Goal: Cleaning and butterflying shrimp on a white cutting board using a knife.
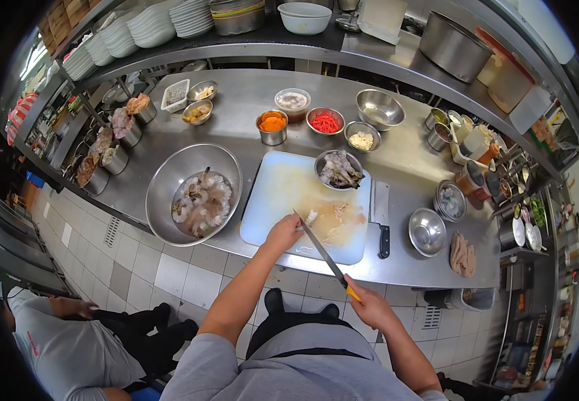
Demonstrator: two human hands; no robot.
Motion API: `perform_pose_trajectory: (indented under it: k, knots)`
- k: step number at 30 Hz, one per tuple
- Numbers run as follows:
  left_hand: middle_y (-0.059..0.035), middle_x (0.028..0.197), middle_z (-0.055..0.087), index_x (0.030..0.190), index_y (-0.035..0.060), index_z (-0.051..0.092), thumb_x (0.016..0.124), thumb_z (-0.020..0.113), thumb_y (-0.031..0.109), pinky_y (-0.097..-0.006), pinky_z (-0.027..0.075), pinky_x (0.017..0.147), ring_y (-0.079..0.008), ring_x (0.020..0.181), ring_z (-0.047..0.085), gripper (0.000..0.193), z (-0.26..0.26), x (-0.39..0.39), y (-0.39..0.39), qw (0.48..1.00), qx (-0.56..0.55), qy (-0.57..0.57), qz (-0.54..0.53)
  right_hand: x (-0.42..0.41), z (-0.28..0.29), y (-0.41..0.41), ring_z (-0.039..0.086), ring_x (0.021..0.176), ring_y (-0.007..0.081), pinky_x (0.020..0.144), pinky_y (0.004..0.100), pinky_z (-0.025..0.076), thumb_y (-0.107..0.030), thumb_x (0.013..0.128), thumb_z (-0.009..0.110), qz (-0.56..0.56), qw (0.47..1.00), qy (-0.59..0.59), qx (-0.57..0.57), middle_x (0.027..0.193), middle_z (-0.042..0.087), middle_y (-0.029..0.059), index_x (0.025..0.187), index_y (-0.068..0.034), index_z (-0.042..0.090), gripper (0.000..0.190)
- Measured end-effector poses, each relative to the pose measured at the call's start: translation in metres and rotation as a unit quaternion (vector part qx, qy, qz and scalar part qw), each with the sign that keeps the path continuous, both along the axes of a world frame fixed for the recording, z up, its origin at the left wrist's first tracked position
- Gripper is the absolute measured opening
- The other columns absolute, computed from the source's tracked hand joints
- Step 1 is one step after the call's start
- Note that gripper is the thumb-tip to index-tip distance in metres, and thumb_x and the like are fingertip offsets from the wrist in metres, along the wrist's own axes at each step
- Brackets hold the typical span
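Observation:
My right hand (368, 303) grips the yellow handle of a long kitchen knife (325, 254). Its blade slants up and left over a white cutting board (274, 188), with the tip beside my left hand (285, 233). The left fingers are curled at the blade around a pale shrimp, mostly hidden by them. Just across the blade lies a shrimp piece (311, 217). Small scraps (340, 211) are scattered over the wet board. On its far right corner stands a metal bowl of shrimp shells and heads (339, 169). A large steel bowl (157, 200) left of the board holds shrimp in liquid.
A black-handled cleaver (384, 240) lies along the board's right edge. Beyond are bowls of sliced carrot (272, 121) and red strips (325, 121). An empty metal bowl (427, 231) and a cloth (463, 254) sit right. Another person (69, 341) is at lower left.

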State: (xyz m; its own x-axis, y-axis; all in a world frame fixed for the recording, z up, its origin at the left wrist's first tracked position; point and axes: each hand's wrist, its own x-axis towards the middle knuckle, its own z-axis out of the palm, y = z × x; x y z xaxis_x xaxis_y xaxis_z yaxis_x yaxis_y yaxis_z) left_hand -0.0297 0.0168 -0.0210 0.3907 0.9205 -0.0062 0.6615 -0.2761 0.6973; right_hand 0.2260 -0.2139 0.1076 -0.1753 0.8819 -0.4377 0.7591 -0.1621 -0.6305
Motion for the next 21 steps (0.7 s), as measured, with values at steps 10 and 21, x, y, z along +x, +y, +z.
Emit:
perform_pose_trajectory:
  k: [10,21]
  knots:
    - [-0.0104,0.085,0.068,0.102,0.0031,0.064,0.083,0.082,0.019,-0.0413,0.055,0.074,-0.0272,0.084,0.069,0.031,0.008,0.048,0.022,0.989,-0.117,-0.062,0.068,0.031,-0.009,-0.036,0.055,0.064,0.0103,0.061,0.0279,0.051,-0.01,0.098,0.061,-0.178,0.971,0.136,0.085,0.088,0.065,0.0028,0.164,-0.03,0.033,0.074]
    - [-0.0099,0.115,0.07,0.129,0.0009,0.064,0.093,0.078,0.026,-0.0339,0.054,0.083,-0.018,0.096,0.065,0.046,0.094,0.075,0.051,0.958,-0.082,-0.263,0.084,0.041,0.011,-0.064,0.052,0.061,0.0084,0.057,0.0263,0.049,-0.003,0.098,0.06,-0.336,0.919,0.205,0.02,0.083,0.058,0.0015,0.164,-0.026,0.034,0.075]
